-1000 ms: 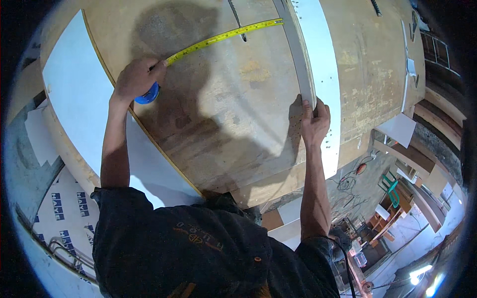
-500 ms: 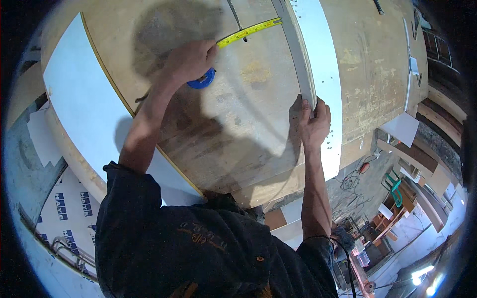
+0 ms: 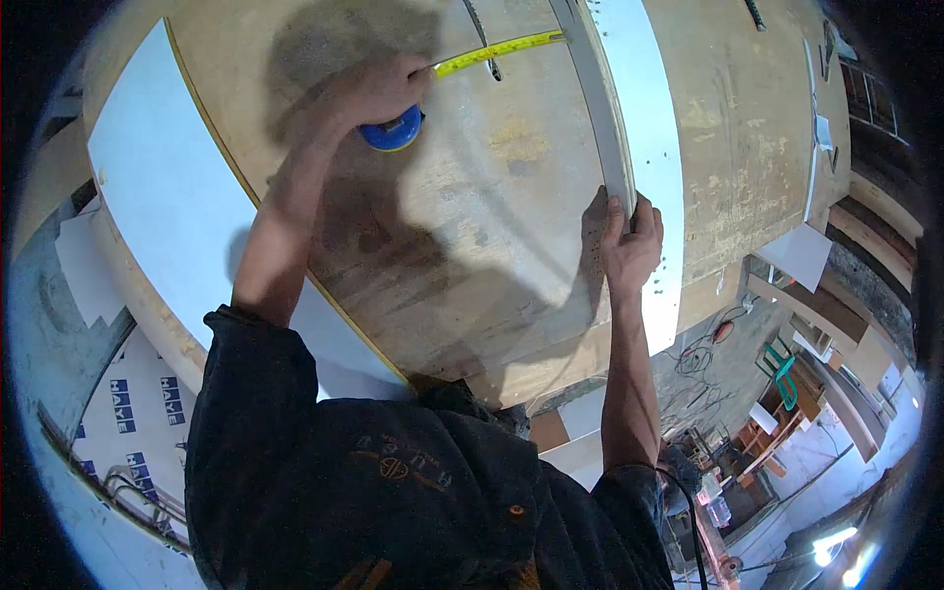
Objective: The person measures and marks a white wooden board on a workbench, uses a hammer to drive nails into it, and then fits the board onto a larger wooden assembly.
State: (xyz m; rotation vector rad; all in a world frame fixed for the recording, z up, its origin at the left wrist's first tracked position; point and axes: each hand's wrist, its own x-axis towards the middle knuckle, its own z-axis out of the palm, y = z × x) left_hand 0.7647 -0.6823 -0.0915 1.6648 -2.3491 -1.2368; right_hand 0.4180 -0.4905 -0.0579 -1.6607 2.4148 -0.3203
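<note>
Closed around a blue tape measure [image 3: 393,131], my left hand [image 3: 379,90] is held over the wooden tabletop. Its yellow blade [image 3: 501,49] stretches right, and the end meets a long grey-edged strip [image 3: 597,98]. My right hand [image 3: 632,246] grips the near end of that strip, thumb on its left side and fingers on its right. The strip lies along a white panel [image 3: 654,147] dotted with small dark bits. Beneath the yellow blade is a thin dark tool [image 3: 492,67], its kind unclear.
To the left, a white board [image 3: 177,157] with a yellowish edge lies on the worn wooden tabletop [image 3: 737,138]. White offcuts [image 3: 798,254] are at the table's right corner. Beyond, a green chair [image 3: 780,374], cables [image 3: 693,362] and stacked boards stand on the floor.
My left hand and the tape measure have shifted slightly up and left. In the picture, the strip and my right hand sit a little farther right.
</note>
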